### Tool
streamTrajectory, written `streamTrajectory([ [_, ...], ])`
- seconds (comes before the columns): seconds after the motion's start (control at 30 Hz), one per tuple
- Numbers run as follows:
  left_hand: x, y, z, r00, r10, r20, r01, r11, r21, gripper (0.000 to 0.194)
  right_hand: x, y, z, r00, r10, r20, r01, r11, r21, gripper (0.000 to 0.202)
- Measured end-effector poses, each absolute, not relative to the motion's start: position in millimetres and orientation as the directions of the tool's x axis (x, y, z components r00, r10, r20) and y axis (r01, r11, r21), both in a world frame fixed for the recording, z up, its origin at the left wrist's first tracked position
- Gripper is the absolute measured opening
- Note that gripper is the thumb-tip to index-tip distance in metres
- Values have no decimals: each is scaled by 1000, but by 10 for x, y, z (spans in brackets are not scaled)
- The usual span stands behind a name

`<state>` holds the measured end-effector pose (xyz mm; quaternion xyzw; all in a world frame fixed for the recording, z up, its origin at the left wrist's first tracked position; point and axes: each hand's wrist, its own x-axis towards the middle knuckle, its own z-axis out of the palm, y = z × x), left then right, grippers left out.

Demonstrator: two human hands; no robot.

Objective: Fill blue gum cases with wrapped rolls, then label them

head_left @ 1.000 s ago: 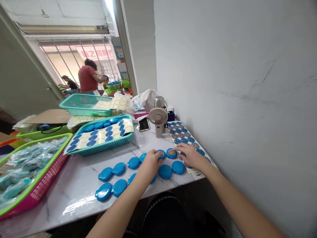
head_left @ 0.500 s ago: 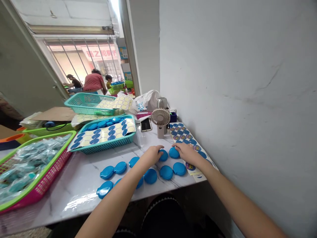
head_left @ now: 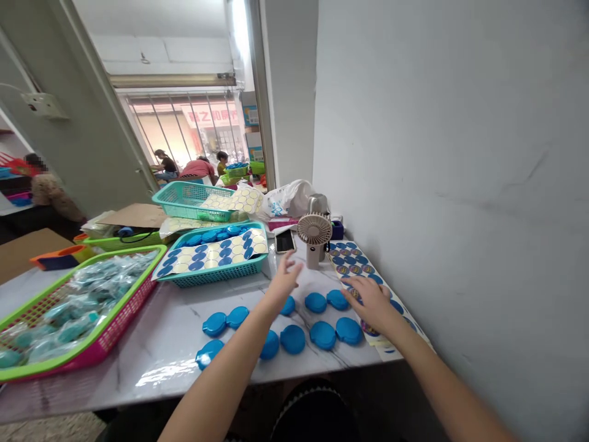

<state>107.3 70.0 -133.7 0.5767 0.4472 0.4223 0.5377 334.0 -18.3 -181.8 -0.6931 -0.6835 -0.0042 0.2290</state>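
Observation:
Blue round hinged cases (head_left: 323, 335) lie opened flat in two rows on the white marbled table, each showing two discs. My left hand (head_left: 284, 281) hovers above the back row with its fingers apart and nothing in them. Spread over the sticker sheets (head_left: 354, 261) at the right is my right hand (head_left: 372, 301), holding nothing. Its fingertips are close to the back-row case (head_left: 337, 299); whether they touch the sheet I cannot tell. Round blue and purple stickers show on these sheets. My left forearm hides part of both rows.
A small fan (head_left: 314, 236) stands behind the cases, beside a phone (head_left: 284, 242). Left of them, a teal basket (head_left: 221, 275) holds blue cases under a sticker sheet. A green-rimmed basket (head_left: 115, 331) contains bagged items. The wall (head_left: 437, 153) borders the right side. Several people sit farther back.
Both hands have come off the back-row case at the right. My left hand has lifted and opened; my right hand has shifted right over the stickers. The view has turned left.

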Motion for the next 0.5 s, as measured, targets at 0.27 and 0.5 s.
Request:
streamTrajectory([
  [0.27, 784, 803, -1061, -49, 980, -191, -580, 128, 805, 36, 3349, -508, -1934, 65, 927, 370, 900, 106, -423, 34],
  [0.5, 704, 1000, -918, -3, 958, -288, -785, 176, 594, 34, 3294, -556, -1848, 73, 928, 365, 826, 149, -544, 31],
])
